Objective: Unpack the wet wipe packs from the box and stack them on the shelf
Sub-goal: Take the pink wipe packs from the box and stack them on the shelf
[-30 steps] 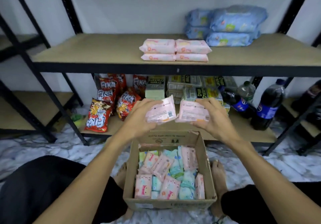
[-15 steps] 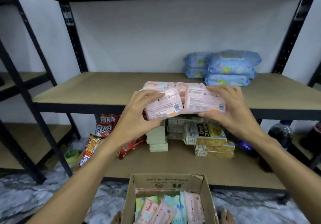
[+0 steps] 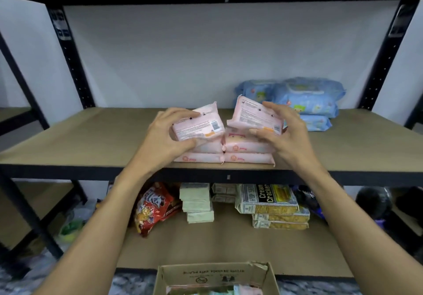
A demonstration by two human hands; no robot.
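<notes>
Our left hand (image 3: 164, 139) and right hand (image 3: 286, 134) each grip a tilted pack (image 3: 201, 125) over the stack (image 3: 245, 155) at the shelf's (image 3: 91, 139) 6 o'clock edge, so we risk a crooked release tipping packs off the front.

You have raised your left hand (image 3: 164, 136) and right hand (image 3: 283, 134) from just above the brown cardboard box (image 3: 215, 276) to the tan board shelf (image 3: 91, 139). The flat pink plastic wet wipe pack (image 3: 199, 127) in your left and the twin pink pack (image 3: 254, 116) in your right now tilt over the pink stack of packs (image 3: 242, 155), past the shelf's front edge.
</notes>
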